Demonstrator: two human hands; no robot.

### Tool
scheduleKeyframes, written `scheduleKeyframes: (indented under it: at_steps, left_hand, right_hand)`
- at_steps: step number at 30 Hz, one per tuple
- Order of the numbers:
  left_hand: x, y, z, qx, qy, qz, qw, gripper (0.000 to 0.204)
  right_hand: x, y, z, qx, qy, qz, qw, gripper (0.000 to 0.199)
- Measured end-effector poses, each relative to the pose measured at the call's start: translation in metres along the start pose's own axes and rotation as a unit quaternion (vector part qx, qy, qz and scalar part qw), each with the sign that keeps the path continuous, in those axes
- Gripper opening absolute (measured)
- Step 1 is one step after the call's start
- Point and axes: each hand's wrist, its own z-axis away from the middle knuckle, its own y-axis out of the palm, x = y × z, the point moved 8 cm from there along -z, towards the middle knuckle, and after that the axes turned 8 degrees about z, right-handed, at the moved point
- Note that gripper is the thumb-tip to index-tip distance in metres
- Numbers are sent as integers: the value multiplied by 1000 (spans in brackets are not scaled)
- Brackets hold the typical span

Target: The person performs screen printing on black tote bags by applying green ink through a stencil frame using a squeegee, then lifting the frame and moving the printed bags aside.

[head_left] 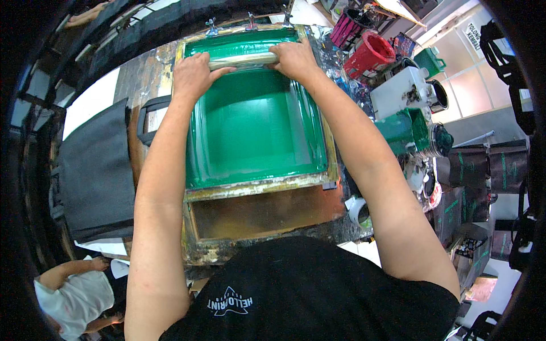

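Both my arms reach forward over a screen printing frame [257,186] whose mesh is coated in green ink [250,125]. A wooden-handled squeegee [244,60] lies across the far part of the screen. My left hand [196,74] grips its left end, with the thumb stretched along the near side. Its right end is in my right hand [293,59], fingers wrapped over the top. Thicker wet ink [244,44] shows beyond the squeegee, near the frame's far edge. The squeegee's blade is mostly hidden below the handle.
A black fabric bag [99,176] lies left of the frame, with another bag's handle [149,120] beside the screen. Metal clamps [251,21] line the far edge. Right stand a red ink bucket [372,51], a white container [401,90] and a green one [398,131]. A co-worker [79,292] is lower left.
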Motion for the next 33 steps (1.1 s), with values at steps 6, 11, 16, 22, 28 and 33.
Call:
scheduleKeyframes:
  at_steps: [6, 11, 16, 22, 28, 33]
  left_hand:
    - [-19, -21, 47, -7, 10, 14, 1000, 78]
    - [-41, -50, 94, -25, 22, 30, 999, 74]
    - [-64, -73, 140, -17, 24, 46, 998, 71]
    - [-82, -95, 190, -53, 43, 79, 994, 67]
    - [-97, -107, 217, -39, 27, 99, 994, 64]
    - [-97, -105, 224, -28, 27, 62, 997, 64]
  right_hand:
    - [22, -14, 50, 0, -12, -12, 1000, 32]
    - [41, -31, 99, 13, -19, -8, 1000, 27]
    - [62, -54, 152, 29, -14, -31, 999, 27]
    - [85, -72, 203, 53, -20, -48, 997, 30]
    - [97, -88, 239, 26, -18, -40, 999, 31]
    - [100, -88, 242, 18, -17, -49, 998, 37]
